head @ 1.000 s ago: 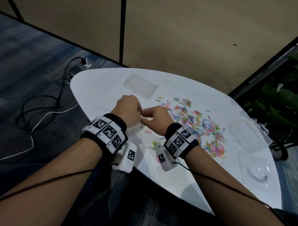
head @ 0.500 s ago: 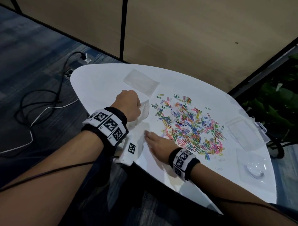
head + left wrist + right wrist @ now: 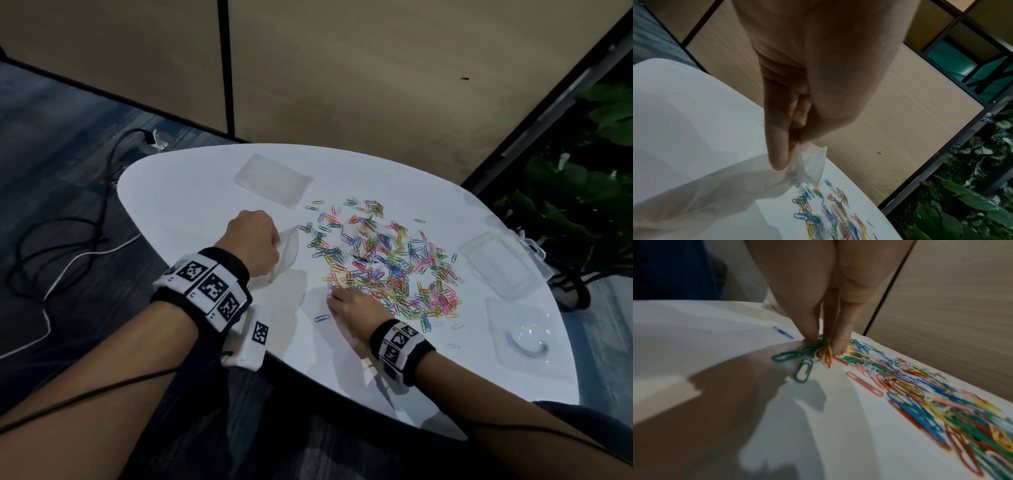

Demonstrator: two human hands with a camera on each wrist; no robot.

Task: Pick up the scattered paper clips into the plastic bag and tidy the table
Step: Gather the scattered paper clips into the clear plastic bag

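Note:
A wide scatter of coloured paper clips covers the middle of the white table. My left hand pinches the rim of a clear plastic bag just left of the scatter; in the left wrist view thumb and fingers clamp the bag's edge. At the scatter's near-left edge my right hand pinches a small bunch of green, yellow and red paper clips against the tabletop with thumb and fingertips. One blue clip lies alone to the left of that hand.
A clear flat lid lies at the table's far side. Clear plastic boxes and a clear tray sit on the right end. Cables trail on the floor to the left; plants stand at right.
My hands, together at the bag a second ago, have parted. The right hand moved right and down to the scatter's edge and closed on clips. The left hand keeps hold of the bag.

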